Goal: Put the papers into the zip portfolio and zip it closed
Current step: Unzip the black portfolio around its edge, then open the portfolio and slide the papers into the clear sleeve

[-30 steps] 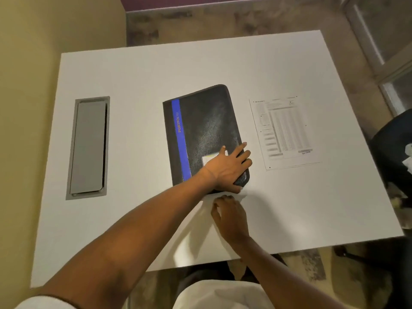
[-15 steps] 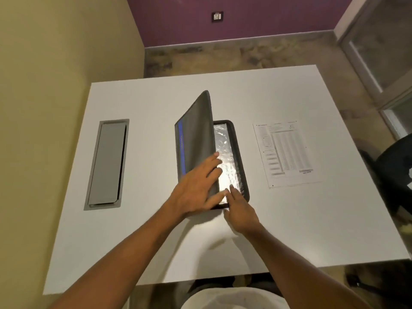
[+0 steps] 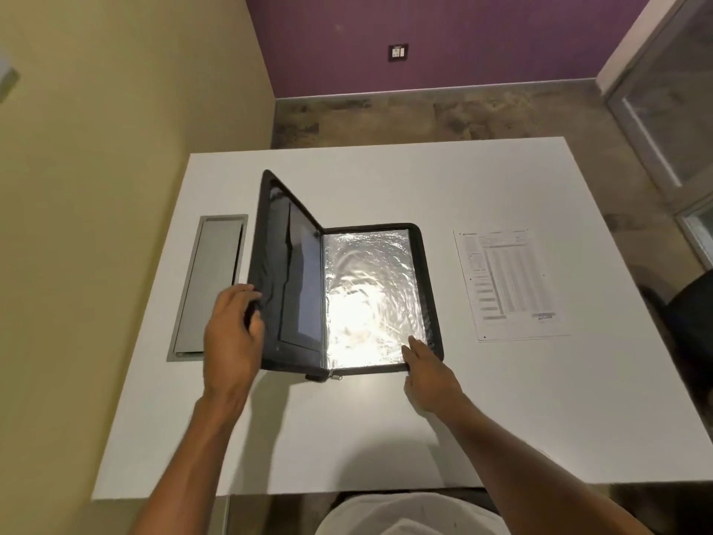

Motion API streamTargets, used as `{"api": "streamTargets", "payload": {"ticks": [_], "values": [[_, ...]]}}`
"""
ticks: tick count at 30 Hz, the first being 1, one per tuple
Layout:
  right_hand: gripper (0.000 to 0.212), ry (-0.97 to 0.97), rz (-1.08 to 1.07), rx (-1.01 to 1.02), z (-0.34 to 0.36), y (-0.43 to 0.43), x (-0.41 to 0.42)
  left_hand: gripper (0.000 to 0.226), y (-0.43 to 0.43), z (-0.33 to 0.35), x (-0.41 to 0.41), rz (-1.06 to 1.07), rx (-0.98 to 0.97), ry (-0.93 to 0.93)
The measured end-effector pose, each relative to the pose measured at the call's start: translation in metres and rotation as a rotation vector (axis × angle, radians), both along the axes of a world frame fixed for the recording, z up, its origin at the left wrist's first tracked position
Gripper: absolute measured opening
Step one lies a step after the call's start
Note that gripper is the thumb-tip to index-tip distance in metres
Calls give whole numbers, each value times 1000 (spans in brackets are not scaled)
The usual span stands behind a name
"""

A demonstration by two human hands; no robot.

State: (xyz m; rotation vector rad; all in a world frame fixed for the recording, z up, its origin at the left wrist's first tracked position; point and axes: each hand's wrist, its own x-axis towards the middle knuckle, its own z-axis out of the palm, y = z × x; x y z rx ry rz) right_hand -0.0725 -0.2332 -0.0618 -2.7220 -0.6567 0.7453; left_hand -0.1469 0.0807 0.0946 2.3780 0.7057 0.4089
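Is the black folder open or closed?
Open. The portfolio's cover is lifted by the left hand, showing shiny plastic sleeves inside.

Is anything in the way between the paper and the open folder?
Nothing visible. The paper lies flat on the bare white table, right of the open portfolio. Only the right hand rests on the portfolio's near right corner.

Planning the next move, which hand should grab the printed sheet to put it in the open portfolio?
Right hand: it rests at the portfolio's near right corner, on the printed sheet's side. The left hand holds the cover open.
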Motion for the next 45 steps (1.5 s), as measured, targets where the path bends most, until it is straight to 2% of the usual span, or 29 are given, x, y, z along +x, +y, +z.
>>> {"api": "streamTargets", "payload": {"ticks": [5,14,20,24,27,30,33,36,38,41,45], "values": [[54,5,-34,-30,7,10,8,42,37,-18,-3,209,35,150],[35,55,-30,-93,11,19,12,43,99,-90,-6,262,-48,393],[44,79,-44,-98,10,25,10,47,106,-130,-11,255,-169,500],[48,17,-14,-100,10,23,6,48,103,-149,-13,186,-99,656],[55,31,-8,-79,7,22,6,69,96,-157,-15,163,-51,781],[59,5,38,-82,4,19,5,74,89,-161,-16,169,-92,770],[58,15,29,-47,5,15,8,69,84,-160,-14,202,-89,736],[60,23,26,-15,15,12,12,65,72,-154,-10,230,-6,668],[59,-27,22,77,20,7,14,67,59,-150,-5,224,53,630],[59,-120,20,161,21,-6,25,67,27,-143,10,205,59,527],[61,-100,-104,152,25,-28,61,58,-42,-135,48,135,-14,429]]}}
